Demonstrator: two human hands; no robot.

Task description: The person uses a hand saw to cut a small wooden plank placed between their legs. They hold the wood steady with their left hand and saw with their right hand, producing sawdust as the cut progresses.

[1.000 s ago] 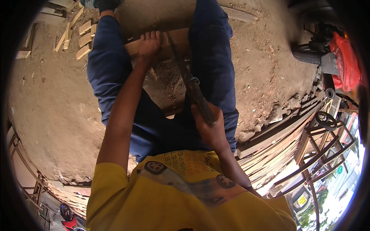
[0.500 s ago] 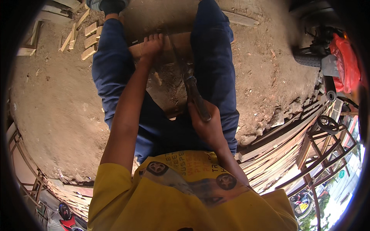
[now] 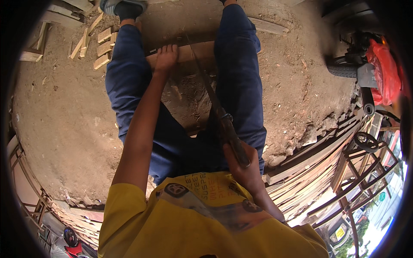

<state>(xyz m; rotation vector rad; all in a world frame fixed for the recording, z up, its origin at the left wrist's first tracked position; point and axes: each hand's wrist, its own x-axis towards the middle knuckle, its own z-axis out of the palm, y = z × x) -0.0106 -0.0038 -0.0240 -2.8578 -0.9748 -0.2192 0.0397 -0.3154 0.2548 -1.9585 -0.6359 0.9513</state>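
Here: left hand point(image 3: 166, 58) at far edge of board point(image 3: 201, 52), grip unclear; right hand point(image 3: 246, 167) wrapped round saw handle point(image 3: 232, 135); dirt floor point(image 3: 71, 116) either side.

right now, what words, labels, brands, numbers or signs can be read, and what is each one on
Yellow fabric shirt: rows of dark and reddish capitals, not copied here.
Small yellow rectangular panel: too small to read.
Small round green sign: too small to read.
Dark-handled metal saw: none visible.

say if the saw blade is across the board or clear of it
Across: the saw blade crosses the board, right of the left hand, tip past the far edge; whether teeth touch, cannot tell.
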